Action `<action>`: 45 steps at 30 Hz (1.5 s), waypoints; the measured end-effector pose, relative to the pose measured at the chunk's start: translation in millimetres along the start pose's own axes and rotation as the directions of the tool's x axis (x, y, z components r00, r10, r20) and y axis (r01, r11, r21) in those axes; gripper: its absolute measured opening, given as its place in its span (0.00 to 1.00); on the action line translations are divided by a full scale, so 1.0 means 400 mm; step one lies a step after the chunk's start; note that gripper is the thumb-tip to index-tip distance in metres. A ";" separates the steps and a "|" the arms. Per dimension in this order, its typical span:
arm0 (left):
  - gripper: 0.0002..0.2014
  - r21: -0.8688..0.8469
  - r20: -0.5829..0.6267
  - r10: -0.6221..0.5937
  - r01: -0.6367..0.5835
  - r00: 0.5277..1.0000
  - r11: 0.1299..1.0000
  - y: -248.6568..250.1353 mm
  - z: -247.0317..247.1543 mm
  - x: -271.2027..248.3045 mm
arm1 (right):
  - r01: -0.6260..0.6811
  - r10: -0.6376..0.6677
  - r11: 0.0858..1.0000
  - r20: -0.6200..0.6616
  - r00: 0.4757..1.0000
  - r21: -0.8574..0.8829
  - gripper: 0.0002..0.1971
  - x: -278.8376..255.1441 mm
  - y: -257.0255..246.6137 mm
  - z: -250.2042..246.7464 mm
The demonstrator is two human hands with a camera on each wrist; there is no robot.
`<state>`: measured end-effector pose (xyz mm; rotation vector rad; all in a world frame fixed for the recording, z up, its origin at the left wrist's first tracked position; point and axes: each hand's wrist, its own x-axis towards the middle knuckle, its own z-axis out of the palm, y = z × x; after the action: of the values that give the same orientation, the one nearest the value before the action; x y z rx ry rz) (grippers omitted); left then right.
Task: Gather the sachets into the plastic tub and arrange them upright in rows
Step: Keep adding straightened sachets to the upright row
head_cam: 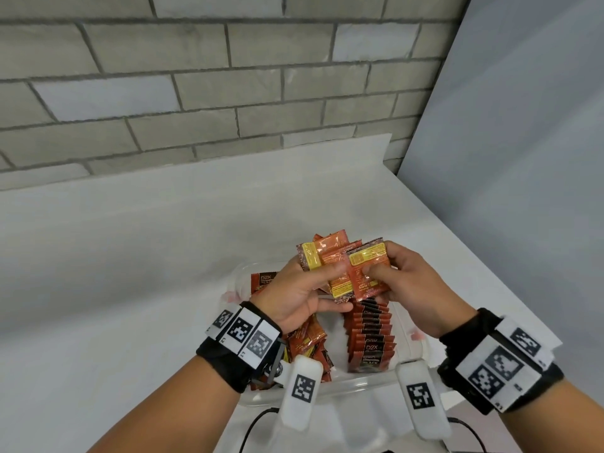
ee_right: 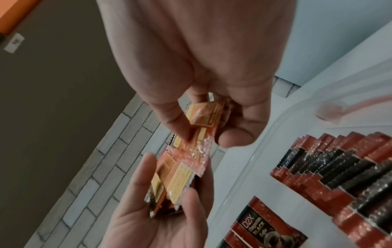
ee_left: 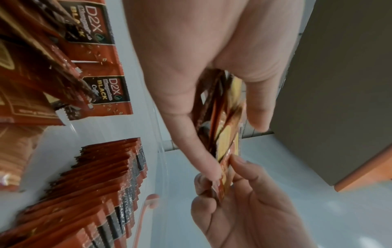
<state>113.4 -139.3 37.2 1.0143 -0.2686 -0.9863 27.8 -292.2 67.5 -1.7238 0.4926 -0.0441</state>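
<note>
A fanned bunch of sachets (head_cam: 340, 266) is held above the plastic tub (head_cam: 327, 387), which stands on the white bench (head_cam: 130, 256). The bunch is gripped by the left hand (head_cam: 300, 295), thumb on the printed backs and fingers (head_cam: 294, 266) curled behind. One sachet at the right of the bunch is pinched by the right hand (head_cam: 402, 286) between thumb and fingers. Inside the tub, an upright row of sachets (head_cam: 371, 338) is seen on the right, a looser heap (head_cam: 307, 341) on the left.

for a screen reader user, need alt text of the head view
Both hands, left hand and right hand, hold a fanned bunch of coffee sachets above a clear plastic tub, where a row of sachets stands upright.
</note>
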 end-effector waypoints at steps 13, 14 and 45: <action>0.23 -0.124 -0.071 0.051 -0.059 0.996 0.990 0.003 -0.010 0.004 | -0.095 0.141 0.923 -0.098 0.985 0.373 0.08 0.014 0.006 -0.015; 0.24 -0.086 -0.079 0.070 -0.076 0.994 0.993 0.002 -0.008 0.005 | -0.101 0.143 0.920 -0.085 0.986 0.380 0.09 0.014 0.008 -0.010; 0.10 0.049 -0.117 0.014 -0.008 0.993 0.999 0.011 -0.017 0.004 | -0.075 0.094 0.963 -0.063 0.994 0.258 0.09 0.005 0.005 -0.015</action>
<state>120.9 -135.9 36.5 1.1102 -0.2015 -0.9105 27.2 -298.7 66.7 -1.4511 0.5892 -0.1067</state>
